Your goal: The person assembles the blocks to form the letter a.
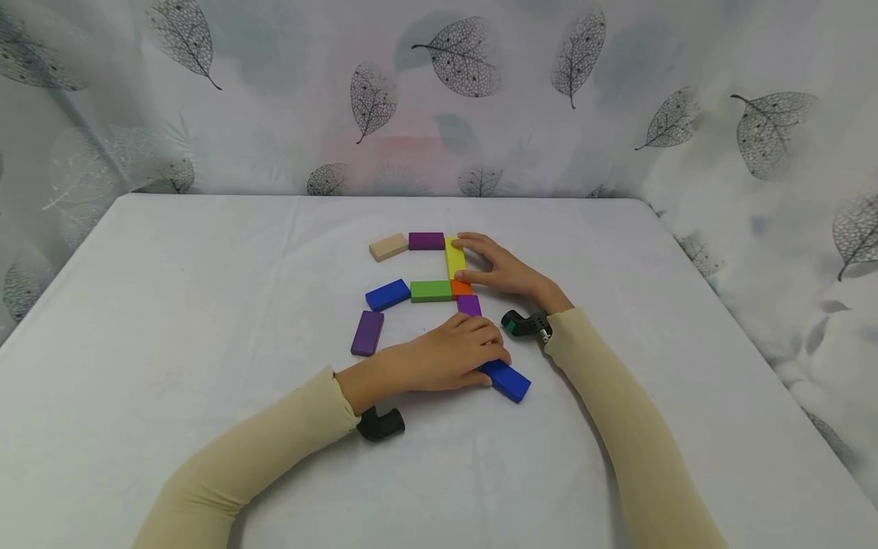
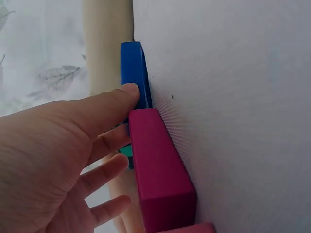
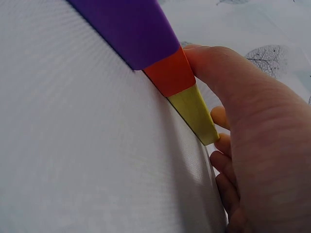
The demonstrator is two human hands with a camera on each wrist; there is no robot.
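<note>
My left hand (image 1: 449, 354) holds a blue block (image 1: 509, 381) at the lower right of a curving row, with the thumb on its near side and fingers on the far side. Touching its end is a purple block (image 1: 469, 305), partly covered by that hand; the block there looks magenta (image 2: 160, 165) in the left wrist view. Higher up, my right hand (image 1: 504, 267) touches a yellow block (image 1: 455, 259), fingertips near its far end and thumb by its near end. An orange block (image 3: 172, 73) sits between the yellow and purple ones.
Left of the hands lie a tan block (image 1: 389, 248), another purple block (image 1: 427, 242), a green block (image 1: 430, 291), a second blue block (image 1: 388, 295) and a dark purple block (image 1: 367, 333). A white cloth covers the table (image 1: 206, 305); leaf-patterned fabric (image 1: 274, 91) hangs behind.
</note>
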